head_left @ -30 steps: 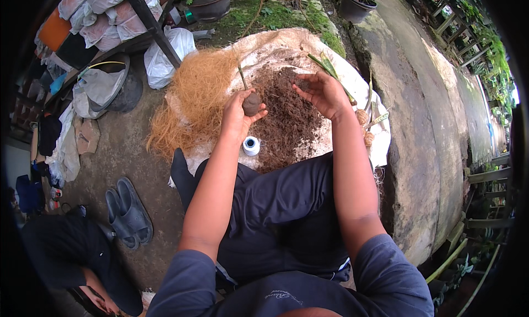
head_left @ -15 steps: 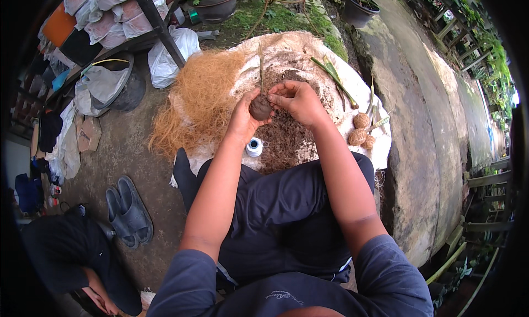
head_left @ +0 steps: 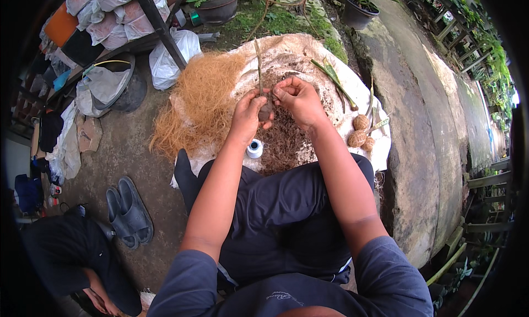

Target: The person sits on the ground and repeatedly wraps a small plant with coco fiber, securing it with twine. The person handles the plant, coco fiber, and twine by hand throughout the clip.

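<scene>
My left hand is wrapped round a dark brown ball of soil, with a thin greenish stem standing up from it. Part of the ball is hidden behind the fingers. At its right side is my right hand, thumb and fingertips pinched together; whatever they hold is too small to make out. Below the hands a spool of thread stands on a whitish sack. Loose dark soil lies under and beyond my hands.
A heap of brown coconut fibre covers the sack's left side. To the right lie cut green leaves and several fibre-wrapped balls. Grey slides sit at the left, near another person's dark-clothed leg.
The soil ball has turned in my left hand, and the stem now leans slightly left. My left thumb has shifted across the ball; my right fingers have moved a little to the right.
</scene>
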Available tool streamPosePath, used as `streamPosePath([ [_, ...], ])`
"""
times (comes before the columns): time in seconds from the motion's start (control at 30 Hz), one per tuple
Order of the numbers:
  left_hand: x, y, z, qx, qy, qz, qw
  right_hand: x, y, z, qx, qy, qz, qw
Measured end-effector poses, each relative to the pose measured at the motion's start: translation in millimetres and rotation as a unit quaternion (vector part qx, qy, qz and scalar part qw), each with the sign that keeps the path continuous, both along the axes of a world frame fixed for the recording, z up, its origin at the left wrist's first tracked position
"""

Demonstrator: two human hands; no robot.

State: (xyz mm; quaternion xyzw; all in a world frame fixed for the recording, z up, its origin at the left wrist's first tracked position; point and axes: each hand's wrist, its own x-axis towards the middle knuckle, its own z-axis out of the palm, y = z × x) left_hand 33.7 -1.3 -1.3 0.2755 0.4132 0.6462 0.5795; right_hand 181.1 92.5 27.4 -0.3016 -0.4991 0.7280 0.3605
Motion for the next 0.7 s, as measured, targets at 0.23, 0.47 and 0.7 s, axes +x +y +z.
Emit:
streamPosePath([
  [0.23,-2,3,-17,0.053,-0.096,0.027,0.994,4,4,3,-0.061,0.024,-0.012,0.998],
  [0.47,-1,5,-17,0.045,-0.058,0.023,0.997,-2,-2,6,0.194,-0.171,0.002,0.966],
  [0.7,4,4,-7,0.019,0.024,0.018,0.999,11,6,17,0.16,-0.196,0.062,0.966],
])
